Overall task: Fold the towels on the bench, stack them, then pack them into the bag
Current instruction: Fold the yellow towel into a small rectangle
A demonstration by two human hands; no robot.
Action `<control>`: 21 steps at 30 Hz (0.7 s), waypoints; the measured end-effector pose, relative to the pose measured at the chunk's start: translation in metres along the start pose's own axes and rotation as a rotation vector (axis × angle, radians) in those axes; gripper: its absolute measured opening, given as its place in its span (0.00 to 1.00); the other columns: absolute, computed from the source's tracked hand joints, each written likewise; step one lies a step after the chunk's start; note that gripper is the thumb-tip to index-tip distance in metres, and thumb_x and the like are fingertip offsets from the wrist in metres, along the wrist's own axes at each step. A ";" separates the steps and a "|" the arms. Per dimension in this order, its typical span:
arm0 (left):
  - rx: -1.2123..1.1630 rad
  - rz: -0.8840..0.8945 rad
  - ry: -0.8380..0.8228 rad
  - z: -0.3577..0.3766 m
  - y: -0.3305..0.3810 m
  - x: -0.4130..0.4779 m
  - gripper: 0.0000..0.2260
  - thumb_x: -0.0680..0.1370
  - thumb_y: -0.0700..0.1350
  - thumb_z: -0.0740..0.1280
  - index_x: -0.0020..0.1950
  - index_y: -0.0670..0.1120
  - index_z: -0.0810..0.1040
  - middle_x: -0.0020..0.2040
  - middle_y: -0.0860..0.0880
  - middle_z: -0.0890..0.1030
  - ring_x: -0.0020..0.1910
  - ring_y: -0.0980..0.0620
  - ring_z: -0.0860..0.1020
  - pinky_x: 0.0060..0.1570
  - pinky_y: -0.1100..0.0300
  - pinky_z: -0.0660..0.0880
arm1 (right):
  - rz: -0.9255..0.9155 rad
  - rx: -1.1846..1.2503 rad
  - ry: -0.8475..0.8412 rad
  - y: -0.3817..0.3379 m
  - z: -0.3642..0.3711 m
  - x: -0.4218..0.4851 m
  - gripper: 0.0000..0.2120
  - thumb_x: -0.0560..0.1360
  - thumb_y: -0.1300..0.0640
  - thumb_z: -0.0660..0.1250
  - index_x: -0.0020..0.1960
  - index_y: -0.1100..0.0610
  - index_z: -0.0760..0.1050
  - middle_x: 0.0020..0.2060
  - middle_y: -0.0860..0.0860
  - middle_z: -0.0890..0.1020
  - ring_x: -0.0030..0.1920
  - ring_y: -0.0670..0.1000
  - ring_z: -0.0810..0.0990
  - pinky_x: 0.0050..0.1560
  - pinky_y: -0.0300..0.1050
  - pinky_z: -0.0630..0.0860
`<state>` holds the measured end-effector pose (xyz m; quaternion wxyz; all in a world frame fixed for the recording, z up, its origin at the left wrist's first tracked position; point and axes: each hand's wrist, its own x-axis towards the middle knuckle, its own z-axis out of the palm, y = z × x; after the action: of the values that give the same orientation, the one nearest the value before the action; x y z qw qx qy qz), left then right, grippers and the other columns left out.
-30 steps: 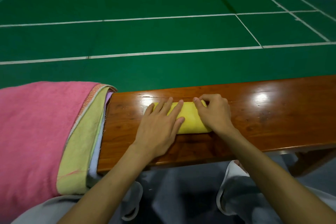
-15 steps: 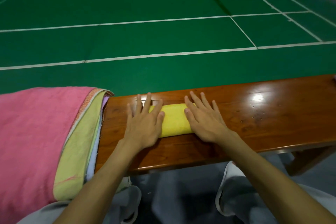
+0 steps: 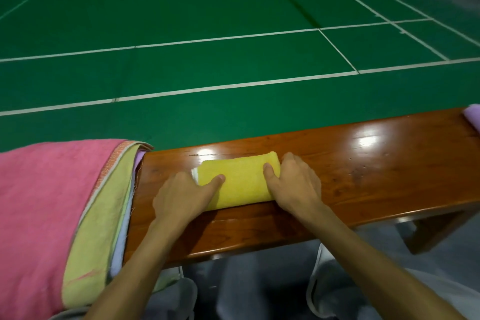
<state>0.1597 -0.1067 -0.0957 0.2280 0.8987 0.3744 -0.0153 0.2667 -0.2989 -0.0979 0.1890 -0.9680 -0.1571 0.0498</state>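
A folded yellow towel (image 3: pixel 240 184) lies flat on the glossy wooden desk (image 3: pixel 363 171), about midway between its front and back edges. The left hand (image 3: pixel 181 196) holds the towel's left end: the thumb lies across the top face, and the other fingers curl out of sight round the end. The right hand (image 3: pixel 294 182) grips the towel's right end the same way, thumb on top and fingers wrapped round the side.

Left of the yellow towel, a pile of unfolded towels drapes over the desk's end. A pink towel (image 3: pixel 49 202) is on top, a pale green one (image 3: pixel 101 218) under it, and lilac edges show beneath. Far to the right of the yellow towel, a lilac towel (image 3: pixel 473 117) sits at the picture's edge. Beyond the yellow towel spreads a green court floor (image 3: pixel 207 8) with white lines.
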 end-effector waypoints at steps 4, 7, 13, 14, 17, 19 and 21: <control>-0.183 -0.004 -0.061 0.011 0.011 0.009 0.23 0.73 0.66 0.69 0.44 0.45 0.80 0.43 0.45 0.82 0.45 0.42 0.81 0.46 0.48 0.79 | 0.010 0.021 0.012 -0.005 0.007 -0.002 0.22 0.83 0.41 0.56 0.59 0.59 0.73 0.54 0.55 0.80 0.54 0.58 0.79 0.47 0.51 0.72; -0.641 -0.064 -0.138 0.011 0.018 0.011 0.19 0.70 0.59 0.72 0.52 0.47 0.81 0.49 0.48 0.85 0.51 0.45 0.83 0.56 0.45 0.79 | 0.014 0.289 0.001 0.001 0.004 0.001 0.16 0.83 0.45 0.58 0.55 0.58 0.69 0.46 0.53 0.77 0.48 0.58 0.78 0.44 0.53 0.72; -1.179 0.033 -0.292 0.006 0.050 0.022 0.14 0.77 0.40 0.73 0.62 0.45 0.78 0.56 0.41 0.85 0.48 0.49 0.83 0.49 0.52 0.79 | -0.057 0.902 0.143 0.025 -0.029 0.018 0.22 0.72 0.53 0.63 0.65 0.44 0.65 0.48 0.52 0.78 0.43 0.50 0.75 0.48 0.52 0.73; -1.157 0.082 -0.252 0.009 0.060 0.026 0.15 0.78 0.39 0.73 0.64 0.47 0.77 0.56 0.41 0.84 0.46 0.50 0.82 0.46 0.53 0.79 | -0.089 0.898 0.136 0.032 -0.034 0.025 0.28 0.72 0.56 0.62 0.69 0.39 0.65 0.52 0.52 0.80 0.45 0.50 0.77 0.50 0.51 0.74; -1.039 0.237 -0.184 0.025 0.099 0.047 0.21 0.81 0.39 0.70 0.66 0.62 0.74 0.58 0.43 0.81 0.48 0.49 0.81 0.46 0.54 0.78 | -0.020 0.918 0.111 0.058 -0.045 0.043 0.29 0.77 0.64 0.61 0.73 0.42 0.72 0.64 0.52 0.80 0.63 0.49 0.77 0.66 0.46 0.72; -0.998 0.309 -0.198 0.039 0.133 0.057 0.18 0.82 0.37 0.67 0.64 0.60 0.76 0.53 0.43 0.80 0.44 0.49 0.78 0.43 0.54 0.76 | 0.065 0.958 0.174 0.083 -0.051 0.052 0.23 0.77 0.64 0.63 0.62 0.39 0.80 0.65 0.50 0.81 0.67 0.51 0.76 0.71 0.49 0.71; -0.957 0.366 -0.236 0.056 0.173 0.062 0.12 0.82 0.35 0.65 0.56 0.52 0.80 0.49 0.47 0.79 0.43 0.51 0.75 0.41 0.56 0.73 | 0.146 0.974 0.265 0.113 -0.060 0.057 0.19 0.76 0.62 0.65 0.52 0.38 0.83 0.60 0.48 0.83 0.63 0.50 0.79 0.65 0.49 0.75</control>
<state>0.3298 -0.1948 -0.0891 0.6526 0.7368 0.1482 0.0963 0.3618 -0.4007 -0.0876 0.6327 -0.7741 -0.0223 0.0073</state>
